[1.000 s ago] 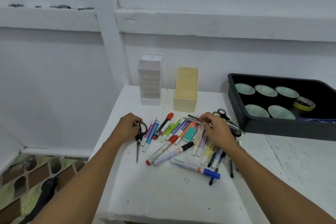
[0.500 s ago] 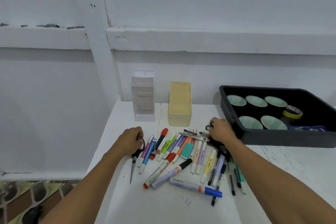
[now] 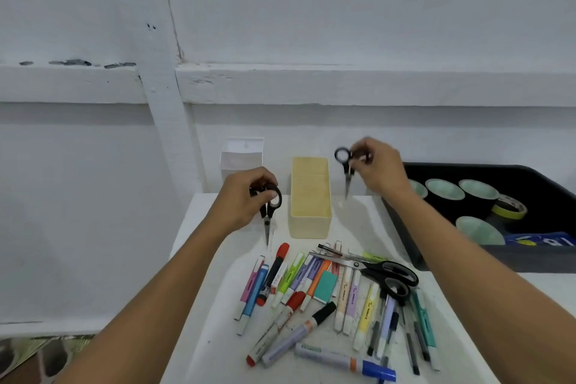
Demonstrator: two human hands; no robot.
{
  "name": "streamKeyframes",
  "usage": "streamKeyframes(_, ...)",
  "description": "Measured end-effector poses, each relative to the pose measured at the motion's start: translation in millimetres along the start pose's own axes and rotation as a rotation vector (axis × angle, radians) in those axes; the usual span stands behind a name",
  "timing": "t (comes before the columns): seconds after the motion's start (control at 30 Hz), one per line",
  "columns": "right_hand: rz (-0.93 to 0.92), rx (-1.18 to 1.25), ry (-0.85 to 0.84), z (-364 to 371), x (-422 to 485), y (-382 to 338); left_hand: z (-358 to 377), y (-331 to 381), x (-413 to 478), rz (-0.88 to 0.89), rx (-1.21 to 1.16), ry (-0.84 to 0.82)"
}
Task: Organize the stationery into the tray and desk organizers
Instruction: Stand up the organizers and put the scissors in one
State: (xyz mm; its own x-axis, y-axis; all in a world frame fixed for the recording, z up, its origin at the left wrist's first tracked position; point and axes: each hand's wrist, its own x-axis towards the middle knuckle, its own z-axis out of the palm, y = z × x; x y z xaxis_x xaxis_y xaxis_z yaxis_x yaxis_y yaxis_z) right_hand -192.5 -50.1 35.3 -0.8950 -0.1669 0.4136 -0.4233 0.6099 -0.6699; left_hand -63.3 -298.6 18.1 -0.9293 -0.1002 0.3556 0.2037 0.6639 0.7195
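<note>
While both hands hang in the air, the cream organizer (image 3: pixel 310 196) stands open-topped between them on the white table (image 3: pixel 358 221), and each hand holds a small pair of black-handled scissors. Just left of the organizer, the left hand (image 3: pixel 240 196) curls its fingers and thumb round the handle loops of the left scissors (image 3: pixel 268 212), whose closed blades point straight down toward the table. Right of the organizer and farther back, the right hand (image 3: pixel 378 168) pinches the right scissors (image 3: pixel 346 168) by one handle between thumb and fingertips; the other loop stands free on the side facing the organizer, and the blades hang downward. Left of the organizer and behind the left hand stands a white organizer (image 3: pixel 241 154), partly hidden by that hand. Right of the organizer sits the black tray (image 3: pixel 530 256), holding round dark rolls with pale green centres and a yellow tape roll (image 3: pixel 511 209). In front of the organizer lies a heap of markers (image 3: pixel 299 284), highlighters and pens with a teal eraser (image 3: pixel 325 286) among them. The large scissors (image 3: pixel 383 271) rest across the heap's right part.
</note>
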Motion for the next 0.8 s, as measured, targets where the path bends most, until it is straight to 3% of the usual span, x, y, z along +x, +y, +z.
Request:
streamKeyframes(0.1, -0.113, 0.214, 0.089, -5, 26, -34, 3, 1, 1, 0.029, -0.033, 0.065)
streamKeyframes(0.23, -0.162, 0.186, 0.040, 31, 44, -42, 9, 2, 0, 0.086, -0.029, 0.102)
streamKeyframes(0.4, -0.144, -0.069, -0.225, 79, 43, 6, 17, 9, 11, 0.170, -0.037, 0.128)
streamKeyframes(0.6, -0.238, -0.329, -0.364, 89, 43, 26, 25, 14, 26, 0.219, -0.058, 0.178)
streamKeyframes(0.7, -0.244, -0.235, -0.254, 83, 42, 33, 29, 19, 35, 0.225, -0.055, 0.227)
streamKeyframes(0.8, -0.055, -0.031, -0.095, 77, 33, 37, 32, 29, 50, 0.275, -0.069, 0.278)
